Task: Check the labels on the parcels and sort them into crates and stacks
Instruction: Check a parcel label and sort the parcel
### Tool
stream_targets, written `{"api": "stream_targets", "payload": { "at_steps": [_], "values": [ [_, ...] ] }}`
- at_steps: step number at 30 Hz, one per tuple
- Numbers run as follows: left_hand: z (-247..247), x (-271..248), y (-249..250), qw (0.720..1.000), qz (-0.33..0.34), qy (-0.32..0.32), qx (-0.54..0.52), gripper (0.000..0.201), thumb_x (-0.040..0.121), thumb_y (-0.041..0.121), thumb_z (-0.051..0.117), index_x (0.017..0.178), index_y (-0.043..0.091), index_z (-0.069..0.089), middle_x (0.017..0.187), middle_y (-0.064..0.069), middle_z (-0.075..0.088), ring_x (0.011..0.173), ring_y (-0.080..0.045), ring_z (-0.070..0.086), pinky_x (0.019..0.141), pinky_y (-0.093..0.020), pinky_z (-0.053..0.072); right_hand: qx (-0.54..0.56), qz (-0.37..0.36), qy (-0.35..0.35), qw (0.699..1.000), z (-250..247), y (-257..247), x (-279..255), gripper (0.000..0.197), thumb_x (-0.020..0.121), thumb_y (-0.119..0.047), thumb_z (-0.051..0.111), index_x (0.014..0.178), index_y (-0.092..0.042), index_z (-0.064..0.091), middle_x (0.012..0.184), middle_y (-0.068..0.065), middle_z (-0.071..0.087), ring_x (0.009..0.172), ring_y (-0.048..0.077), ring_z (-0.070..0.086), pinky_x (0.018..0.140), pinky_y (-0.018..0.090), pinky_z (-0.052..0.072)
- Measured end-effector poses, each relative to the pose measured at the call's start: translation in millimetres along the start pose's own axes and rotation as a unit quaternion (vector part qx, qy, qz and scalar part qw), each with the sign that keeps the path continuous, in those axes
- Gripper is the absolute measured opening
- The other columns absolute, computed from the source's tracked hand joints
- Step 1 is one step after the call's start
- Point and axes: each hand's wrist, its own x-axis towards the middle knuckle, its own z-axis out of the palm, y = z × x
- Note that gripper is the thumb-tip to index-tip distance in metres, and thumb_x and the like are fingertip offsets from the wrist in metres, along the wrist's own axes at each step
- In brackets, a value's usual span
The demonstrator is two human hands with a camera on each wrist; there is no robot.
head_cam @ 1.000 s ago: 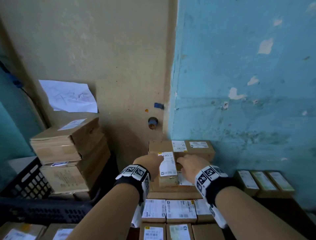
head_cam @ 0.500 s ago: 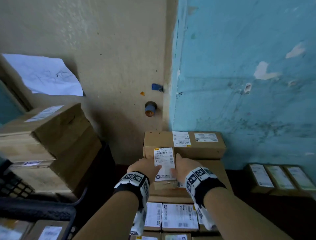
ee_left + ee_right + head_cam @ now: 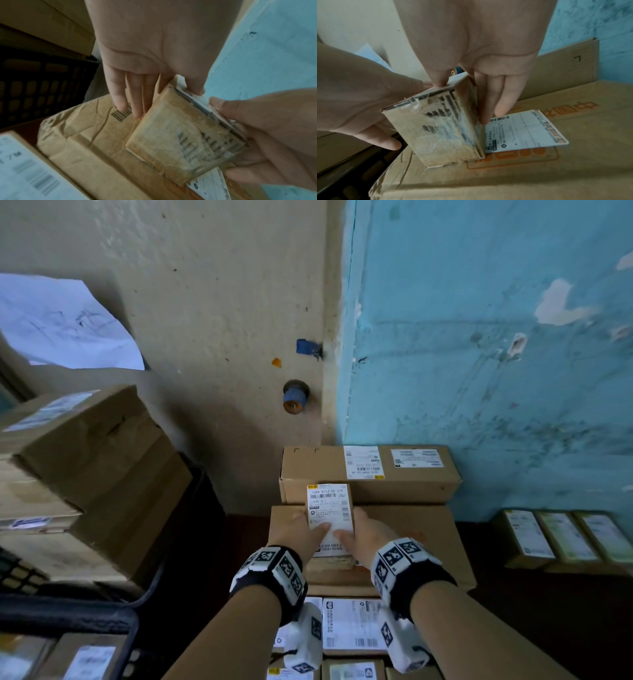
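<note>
Right now, the small parcel (image 3: 330,517) is held between the left hand (image 3: 297,534) and right hand (image 3: 371,537), standing tall, label up, above the big box (image 3: 428,539).

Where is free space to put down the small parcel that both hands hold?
The big carton has bare top right of the right hand, up to its right edge. Behind, the long box blocks the way. Under the small parcel a label lies flat. Left, box stacks crowd.

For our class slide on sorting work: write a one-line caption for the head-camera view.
Both hands, left hand and right hand, hold a small labelled parcel up over a stack of cardboard boxes in a corner.
</note>
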Motion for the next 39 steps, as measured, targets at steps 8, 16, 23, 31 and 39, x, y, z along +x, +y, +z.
{"api": "stream_targets", "payload": {
  "at_steps": [8, 16, 23, 31, 39],
  "values": [
    [3, -27, -12, 0.996, 0.020, 0.017, -0.091, 0.038, 0.098, 0.043, 0.052, 0.124, 0.016, 0.050, 0.108, 0.003, 0.066, 0.087, -0.010, 0.065, 0.065, -0.021, 0.052, 0.047, -0.047, 0.048, 0.997, 19, 8, -22, 0.035, 0.098, -0.039, 0.050, 0.128, -0.024, 0.041, 0.115, -0.004, 0.065, 0.092, 0.013, 0.064, 0.074, 0.027, 0.051],
    [-23, -76, -14, 0.989, 0.100, 0.060, -0.093, 0.039, 0.097, 0.044, 0.054, 0.125, 0.019, 0.050, 0.119, 0.004, 0.063, 0.096, -0.009, 0.061, 0.076, -0.023, 0.050, 0.072, -0.097, 0.126, 0.985, 23, -11, -76, 0.041, 0.097, -0.039, 0.052, 0.134, -0.029, 0.040, 0.120, -0.007, 0.064, 0.094, 0.013, 0.062, 0.078, 0.029, 0.049],
    [-68, -141, -11, 0.947, 0.225, 0.077, -0.215, 0.036, 0.091, 0.039, 0.059, 0.126, 0.034, 0.053, 0.117, 0.007, 0.067, 0.101, -0.010, 0.066, 0.090, -0.033, 0.055, 0.092, -0.164, 0.201, 0.961, 3, -45, -137, 0.039, 0.097, -0.035, 0.054, 0.134, -0.034, 0.042, 0.120, -0.016, 0.063, 0.089, 0.004, 0.059, 0.071, 0.021, 0.049],
    [-119, -208, 7, 0.869, 0.357, 0.097, -0.328, 0.046, 0.096, 0.010, 0.052, 0.111, 0.053, 0.050, 0.115, 0.013, 0.068, 0.103, -0.008, 0.068, 0.087, -0.031, 0.057, 0.125, -0.233, 0.321, 0.909, -23, -90, -206, 0.059, 0.096, -0.037, 0.055, 0.147, -0.043, 0.027, 0.126, -0.014, 0.055, 0.098, 0.001, 0.057, 0.077, 0.020, 0.053],
    [-195, -282, 48, 0.772, 0.498, 0.163, -0.359, 0.036, 0.090, 0.026, 0.065, 0.121, 0.039, 0.053, 0.128, 0.007, 0.063, 0.111, -0.003, 0.063, 0.081, -0.021, 0.056, 0.229, -0.350, 0.419, 0.806, -87, -144, -283, 0.050, 0.090, -0.036, 0.064, 0.137, -0.033, 0.049, 0.121, -0.006, 0.058, 0.092, 0.000, 0.059, 0.074, 0.014, 0.046]
  ]
}}
